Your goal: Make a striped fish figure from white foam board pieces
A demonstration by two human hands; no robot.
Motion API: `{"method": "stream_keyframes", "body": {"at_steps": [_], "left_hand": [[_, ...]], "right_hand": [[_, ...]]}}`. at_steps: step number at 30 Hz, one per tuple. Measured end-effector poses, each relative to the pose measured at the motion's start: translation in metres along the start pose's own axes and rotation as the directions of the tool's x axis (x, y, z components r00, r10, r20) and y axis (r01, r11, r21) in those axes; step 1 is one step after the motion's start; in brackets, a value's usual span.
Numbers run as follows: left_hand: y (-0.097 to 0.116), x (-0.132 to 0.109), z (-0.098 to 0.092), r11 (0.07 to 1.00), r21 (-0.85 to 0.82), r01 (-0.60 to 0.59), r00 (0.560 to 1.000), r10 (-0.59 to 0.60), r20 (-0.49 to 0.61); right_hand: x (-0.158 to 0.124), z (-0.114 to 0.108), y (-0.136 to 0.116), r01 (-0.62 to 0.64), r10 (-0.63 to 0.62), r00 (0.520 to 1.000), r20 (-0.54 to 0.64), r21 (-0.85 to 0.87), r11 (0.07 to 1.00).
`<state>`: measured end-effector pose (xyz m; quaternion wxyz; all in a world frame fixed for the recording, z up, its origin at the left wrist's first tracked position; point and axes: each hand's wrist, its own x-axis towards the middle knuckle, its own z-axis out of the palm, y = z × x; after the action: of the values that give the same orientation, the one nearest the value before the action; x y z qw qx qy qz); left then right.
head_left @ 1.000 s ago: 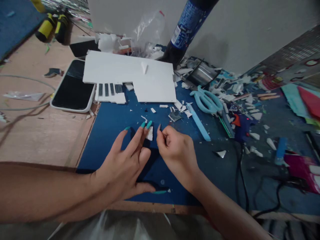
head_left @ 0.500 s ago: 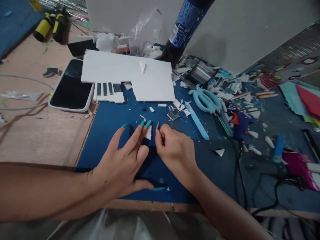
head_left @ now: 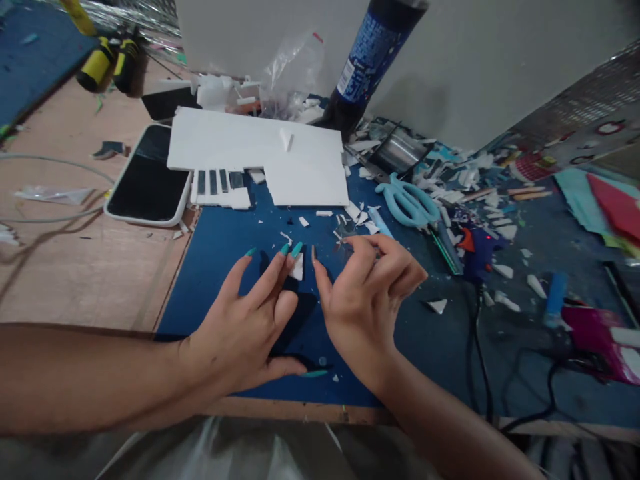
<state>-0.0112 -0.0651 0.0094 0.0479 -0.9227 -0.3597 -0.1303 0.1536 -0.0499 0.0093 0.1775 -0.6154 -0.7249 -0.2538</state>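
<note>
My left hand (head_left: pixel 250 320) lies with its fingers spread on the blue board (head_left: pixel 220 247). Two of its fingertips, with long teal nails, rest at the edge of a small white piece (head_left: pixel 298 268) that looks like foam board. To the right of that piece is my right hand (head_left: pixel 367 293), its thumb and forefinger apart and nothing visible between them. Under and behind its forefinger lie small dark and white scraps (head_left: pixel 350 228). A light blue stick (head_left: pixel 380 222) is partly covered by the right hand.
Ahead lies a large white foam sheet (head_left: pixel 307 177); left of it is a phone (head_left: pixel 150 177). Light blue scissors (head_left: pixel 410 200) lie near a leaning dark bottle (head_left: pixel 370 60). Offcuts (head_left: pixel 470 170) and a black cable (head_left: pixel 477 360) spread over the right side.
My right hand has opened from a closed pinch, its forefinger lifting away from the thumb to the right. My left hand stays on the white piece. The view has shifted slightly.
</note>
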Motion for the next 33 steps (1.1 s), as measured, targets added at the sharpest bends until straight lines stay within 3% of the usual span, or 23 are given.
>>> {"method": "stream_keyframes", "body": {"at_steps": [4, 10, 12, 15, 20, 25, 28, 30, 33], "left_hand": [[0.0, -0.001, 0.001, 1.0, -0.015, 0.003, 1.0, -0.003, 0.002], [0.0, -0.002, 0.003, 1.0, 0.001, 0.001, 1.0, -0.001, 0.001], [0.0, -0.002, 0.005, 1.0, 0.009, 0.001, 1.0, -0.001, 0.006], [0.001, -0.002, 0.005, 1.0, -0.002, 0.022, 1.0, -0.022, -0.001], [0.001, -0.001, 0.001, 1.0, -0.016, 0.024, 0.997, -0.023, 0.067], [-0.001, -0.001, -0.003, 1.0, -0.018, 0.009, 0.995, -0.007, 0.097], [-0.001, 0.0, -0.004, 1.0, -0.025, 0.008, 0.993, -0.005, 0.12], [-0.001, 0.0, -0.004, 0.999, -0.029, 0.017, 0.991, -0.013, 0.13], [0.001, -0.002, -0.001, 0.999, -0.028, 0.027, 0.995, -0.024, 0.098]], "right_hand": [[-0.001, 0.001, -0.004, -0.019, 0.017, 0.999, -0.049, -0.031, 0.999], [-0.004, 0.011, -0.002, 0.111, -0.12, 0.993, 0.021, 0.253, 0.961], [-0.004, 0.012, -0.001, 0.107, -0.12, 0.992, 0.037, 0.254, 0.961], [-0.002, 0.01, 0.0, 0.067, -0.074, 0.997, 0.032, 0.186, 0.98], [0.001, 0.0, -0.002, -0.1, 0.086, 0.988, 0.129, 0.102, 0.99], [0.011, -0.027, 0.001, -0.239, 0.24, 0.971, -0.005, 0.072, 0.968], [0.016, -0.049, 0.004, -0.269, 0.269, 0.963, -0.014, 0.032, 0.963], [0.013, -0.062, 0.003, -0.238, 0.237, 0.971, 0.023, 0.061, 0.969], [-0.001, -0.071, -0.005, -0.033, 0.013, 0.997, 0.08, 0.253, 0.967]]}}
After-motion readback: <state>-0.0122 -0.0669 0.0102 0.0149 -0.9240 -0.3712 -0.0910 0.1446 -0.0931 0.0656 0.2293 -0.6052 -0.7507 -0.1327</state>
